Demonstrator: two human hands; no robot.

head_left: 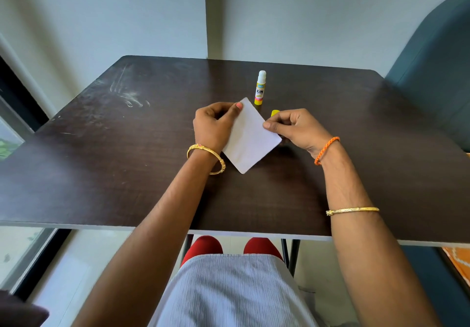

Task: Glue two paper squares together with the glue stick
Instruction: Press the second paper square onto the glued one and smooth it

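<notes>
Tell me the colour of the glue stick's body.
Yellow, with a white exposed tip, on the glue stick; head view.

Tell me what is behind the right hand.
A small yellow piece, probably the glue cap, peeks out behind the right hand; most of it is covered. Farther back the glue stick stands upright, uncapped.

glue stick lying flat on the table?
No, the glue stick stands upright on the table, beyond the white paper that both hands hold.
</notes>
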